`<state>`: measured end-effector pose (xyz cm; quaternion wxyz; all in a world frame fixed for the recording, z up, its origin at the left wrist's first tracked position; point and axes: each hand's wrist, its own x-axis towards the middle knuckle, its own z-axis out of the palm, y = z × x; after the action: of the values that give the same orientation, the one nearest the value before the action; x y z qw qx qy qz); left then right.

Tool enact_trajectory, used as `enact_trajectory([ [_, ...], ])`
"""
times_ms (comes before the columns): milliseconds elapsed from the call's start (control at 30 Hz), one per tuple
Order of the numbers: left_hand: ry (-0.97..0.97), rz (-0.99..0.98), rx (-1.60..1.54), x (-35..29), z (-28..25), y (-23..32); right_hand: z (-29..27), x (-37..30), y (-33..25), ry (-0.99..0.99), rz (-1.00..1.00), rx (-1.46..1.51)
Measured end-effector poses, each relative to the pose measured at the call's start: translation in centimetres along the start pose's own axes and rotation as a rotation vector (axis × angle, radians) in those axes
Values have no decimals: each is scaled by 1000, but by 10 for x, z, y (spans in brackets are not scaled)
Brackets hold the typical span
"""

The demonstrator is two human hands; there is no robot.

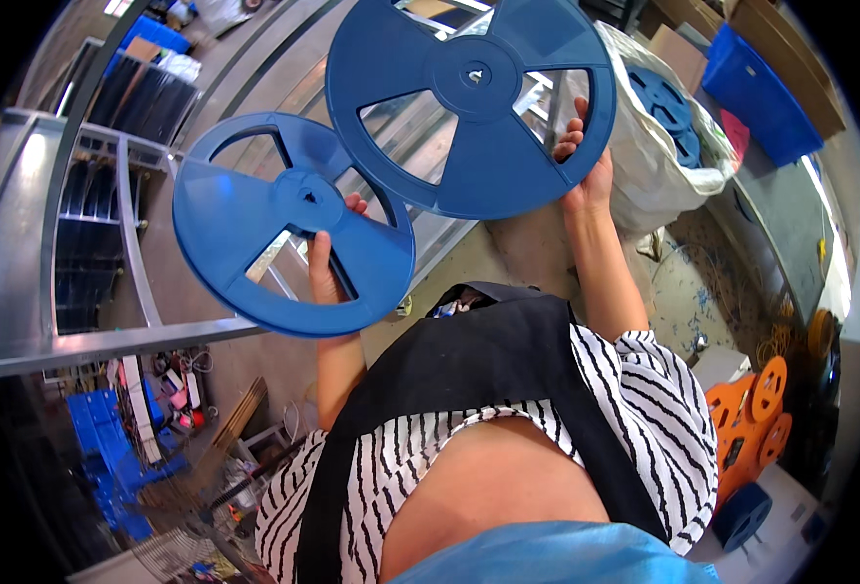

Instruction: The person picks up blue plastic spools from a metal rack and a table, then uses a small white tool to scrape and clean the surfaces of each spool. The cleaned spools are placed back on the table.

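Observation:
My left hand [322, 273] is closed round a spoke of a blue plastic reel [220, 200]. Its thumb lies on the near face, and fingertips show through one of the cut-out openings. Further forward and to the right, my right hand [588, 175] grips a second blue plastic reel [498, 151] by its right rim, with fingers curled through an opening. Both reels are round flanges with a small centre hole and wide cut-outs. The right one is held higher in view, and its lower left edge overlaps the left reel. Whether the two touch, I cannot tell.
Right of my right hand stands a white sack [639, 190] with more blue reels [678, 112] inside. Beyond it is a blue bin [756, 92]. A metal frame [133, 234] spans the left side. An orange piece with round wheels [741, 438] stands at lower right.

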<state>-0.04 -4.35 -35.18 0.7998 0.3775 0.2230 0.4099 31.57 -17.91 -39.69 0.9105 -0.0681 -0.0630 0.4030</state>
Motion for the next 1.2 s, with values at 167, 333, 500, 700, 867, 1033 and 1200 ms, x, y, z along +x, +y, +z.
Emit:
enact_trajectory([
  [167,-21,120,107,25,5,-3,105,-35,50,-233,-73,-631],
  [333,-231,113,-168,26,65,-16,158,-89,129,-985,-390,-1397],
  [500,-235,-22,-326,2,79,-2,162,-107,136,-1376,-449,-1346],
  [700,-338,133,-273,-2,40,3,141,-83,70,-911,-509,-1411],
  [867,-380,211,-218,-5,38,5,104,-68,57,-380,-375,-1141],
  [1033,-425,263,-231,-13,41,10,87,-60,56,-353,-259,-1057],
  [1200,-338,342,-104,-18,57,26,82,-48,53,-398,-206,-1014],
])
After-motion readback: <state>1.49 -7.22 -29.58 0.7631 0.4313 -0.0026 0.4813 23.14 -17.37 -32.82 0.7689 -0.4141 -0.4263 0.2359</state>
